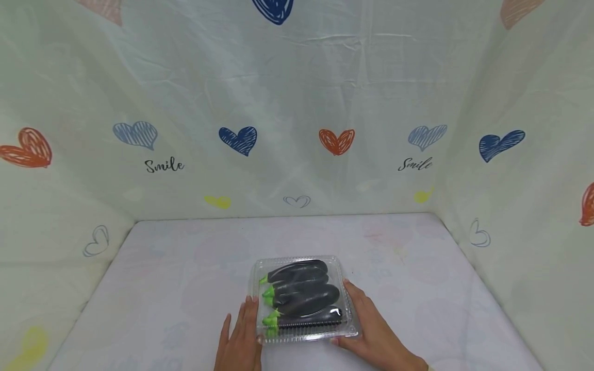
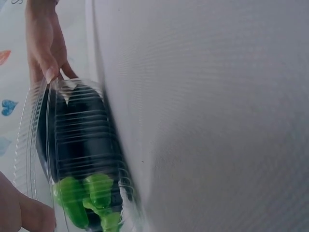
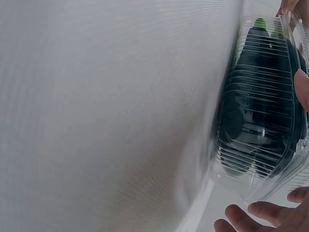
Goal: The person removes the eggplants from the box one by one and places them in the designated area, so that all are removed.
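A clear plastic clamshell box (image 1: 301, 337) lies shut on the white table (image 1: 162, 278), near its front edge. Inside lie several dark purple eggplants (image 1: 303, 296) with green stems pointing left. My left hand (image 1: 245, 327) rests flat on the table against the box's left front corner, fingers straight and thumb at the rim. My right hand (image 1: 357, 319) holds the box's right side, its thumb along the top edge and the fingers at the front right corner. The left wrist view shows that thumb over the box's rim (image 2: 34, 140). In the right wrist view, the right hand's fingertips (image 3: 260, 217) curl under the box (image 3: 260, 159).
Cloth walls printed with hearts (image 1: 336, 140) and the word "Smile" close in the table at the back and on both sides. White table surface lies behind the box and to either side of it.
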`<state>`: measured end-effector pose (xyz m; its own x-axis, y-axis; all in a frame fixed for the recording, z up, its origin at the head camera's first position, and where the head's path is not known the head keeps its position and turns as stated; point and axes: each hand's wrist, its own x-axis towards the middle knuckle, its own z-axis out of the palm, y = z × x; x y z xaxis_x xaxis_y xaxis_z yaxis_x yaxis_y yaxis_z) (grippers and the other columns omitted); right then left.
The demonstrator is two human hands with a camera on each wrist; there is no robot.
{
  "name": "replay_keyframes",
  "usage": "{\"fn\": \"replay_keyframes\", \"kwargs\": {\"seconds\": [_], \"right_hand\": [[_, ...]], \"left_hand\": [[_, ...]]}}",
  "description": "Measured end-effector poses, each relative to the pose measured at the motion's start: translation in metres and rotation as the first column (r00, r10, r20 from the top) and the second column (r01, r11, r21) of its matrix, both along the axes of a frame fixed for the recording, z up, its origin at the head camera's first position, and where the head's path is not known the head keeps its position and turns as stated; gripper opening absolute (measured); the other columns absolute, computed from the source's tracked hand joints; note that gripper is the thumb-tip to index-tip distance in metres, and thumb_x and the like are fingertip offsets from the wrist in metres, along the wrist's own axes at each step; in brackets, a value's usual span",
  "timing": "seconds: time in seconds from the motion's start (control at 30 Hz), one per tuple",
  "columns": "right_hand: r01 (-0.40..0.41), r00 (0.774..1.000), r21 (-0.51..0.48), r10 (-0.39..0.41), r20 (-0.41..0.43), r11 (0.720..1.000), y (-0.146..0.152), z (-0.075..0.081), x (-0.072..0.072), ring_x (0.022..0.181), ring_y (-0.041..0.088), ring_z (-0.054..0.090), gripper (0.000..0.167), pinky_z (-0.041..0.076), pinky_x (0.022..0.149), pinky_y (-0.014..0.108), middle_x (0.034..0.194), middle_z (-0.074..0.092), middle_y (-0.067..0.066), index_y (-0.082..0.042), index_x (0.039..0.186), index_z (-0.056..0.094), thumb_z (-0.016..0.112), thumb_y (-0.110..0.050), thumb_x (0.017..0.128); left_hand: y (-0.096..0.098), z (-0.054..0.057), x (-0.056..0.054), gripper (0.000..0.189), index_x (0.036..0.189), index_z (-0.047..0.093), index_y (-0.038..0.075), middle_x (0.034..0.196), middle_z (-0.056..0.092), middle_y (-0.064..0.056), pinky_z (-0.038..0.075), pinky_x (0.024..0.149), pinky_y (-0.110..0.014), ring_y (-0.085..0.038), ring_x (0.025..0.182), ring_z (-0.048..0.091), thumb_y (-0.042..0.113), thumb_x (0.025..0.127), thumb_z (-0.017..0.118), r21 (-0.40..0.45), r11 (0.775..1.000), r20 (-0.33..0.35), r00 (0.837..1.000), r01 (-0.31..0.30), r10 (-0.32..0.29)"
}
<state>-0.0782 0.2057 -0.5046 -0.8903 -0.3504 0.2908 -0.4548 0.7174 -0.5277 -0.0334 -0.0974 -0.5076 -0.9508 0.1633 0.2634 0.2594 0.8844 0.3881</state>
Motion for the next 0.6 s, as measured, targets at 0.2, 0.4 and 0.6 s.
{"fn": "replay_keyframes", "kwargs": {"seconds": [0.2,0.4,0.6], "right_hand": [[0.006,1.0,0.0,-0.006,0.012,1.0,-0.0006,-0.0003,0.0001,0.138,0.025,0.053,0.118,0.053,0.107,0.051,0.16,0.047,0.001,-0.018,0.167,0.027,0.093,-0.052,0.075],[0.006,1.0,-0.002,-0.006,0.006,1.0,-0.0011,0.0001,0.0001,0.139,0.028,0.053,0.118,0.053,0.107,0.053,0.16,0.047,0.004,-0.017,0.166,0.028,0.093,-0.051,0.074],[0.009,1.0,0.011,-0.009,-0.006,1.0,-0.0005,-0.0007,0.0001,0.139,0.03,0.053,0.118,0.053,0.107,0.055,0.16,0.047,0.006,-0.016,0.166,0.028,0.093,-0.05,0.074]], "left_hand": [[-0.0001,-0.0031,-0.0005,0.077,0.156,0.026,0.0,0.147,0.056,-0.032,0.044,0.103,-0.067,-0.045,0.128,0.063,0.002,0.09,0.066,-0.039,0.999,-0.114,0.993,-0.011,0.006],[0.0003,-0.0033,-0.0014,0.081,0.155,0.028,0.0,0.144,0.06,-0.03,0.046,0.102,-0.064,-0.043,0.124,0.066,-0.003,0.085,0.066,-0.07,0.997,-0.159,0.987,-0.043,0.031],[0.0025,0.0045,-0.0001,0.07,0.152,0.037,0.0,0.145,0.061,-0.026,0.041,0.109,-0.067,-0.045,0.132,0.06,-0.007,0.087,0.063,-0.069,0.994,-0.087,0.993,-0.082,0.076]]}}
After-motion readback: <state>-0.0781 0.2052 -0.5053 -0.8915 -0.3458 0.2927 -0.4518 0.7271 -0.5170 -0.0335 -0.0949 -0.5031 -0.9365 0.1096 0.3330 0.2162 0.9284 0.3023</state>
